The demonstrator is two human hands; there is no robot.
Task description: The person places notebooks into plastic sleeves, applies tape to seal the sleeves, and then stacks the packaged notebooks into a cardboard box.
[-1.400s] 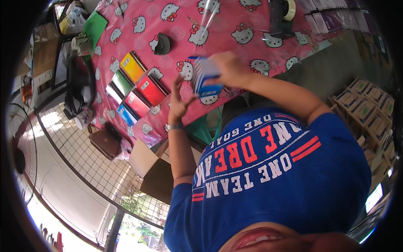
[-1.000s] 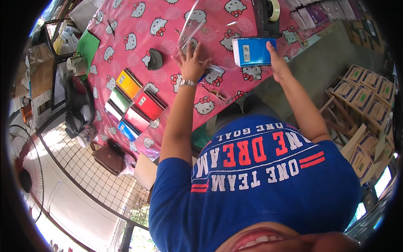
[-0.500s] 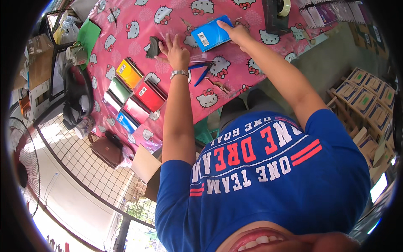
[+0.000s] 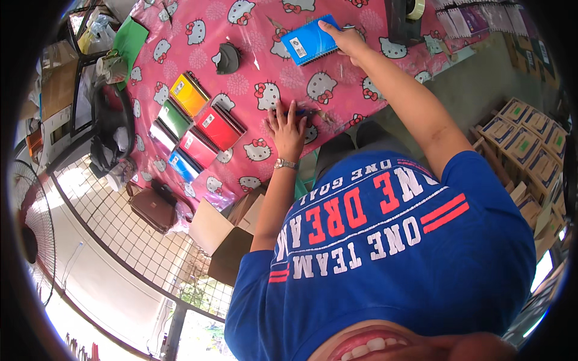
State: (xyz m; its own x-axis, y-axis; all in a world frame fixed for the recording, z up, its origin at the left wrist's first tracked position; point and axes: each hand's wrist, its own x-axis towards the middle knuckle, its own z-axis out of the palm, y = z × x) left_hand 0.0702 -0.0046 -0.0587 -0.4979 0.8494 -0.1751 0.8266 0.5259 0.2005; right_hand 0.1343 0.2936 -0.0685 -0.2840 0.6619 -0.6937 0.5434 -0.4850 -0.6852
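— Shirt [image 4: 385,295] of bright blue fills the near side of my remote feed. What do I have at the left hand?

— I have the left hand [image 4: 288,133], a metal watch [image 4: 286,163] at its wrist, palm down by the near edge of the pink, cat-patterned worktop [image 4: 247,90], fingers spread wide. A blue handle [image 4: 303,112], mostly hidden, shows just right of it; I cannot tell whether they touch.

— And the right?

— Farther in, I see the right hand [image 4: 348,43] gripping a blue spiral notebook [image 4: 313,41], thumb across the cover, the other fingers mostly out of sight. The notebook is over the far part of the worktop, its white label toward the left. Whether it rests there or is held just above, I cannot tell.

— What else lies on the worktop?

— To the left I count yellow, green, red, pink and blue covers in a tight cluster of notebooks [image 4: 218,127]. Between them and the held one sits a small dark-gray object [image 4: 229,60]. A black tape dispenser [image 4: 397,27] stands toward the far right.

— And around it?

— Off the worktop, I pick out a brown bag [image 4: 153,209] and a fan [image 4: 39,222] at left, and stacked cartons [image 4: 524,141] at right.
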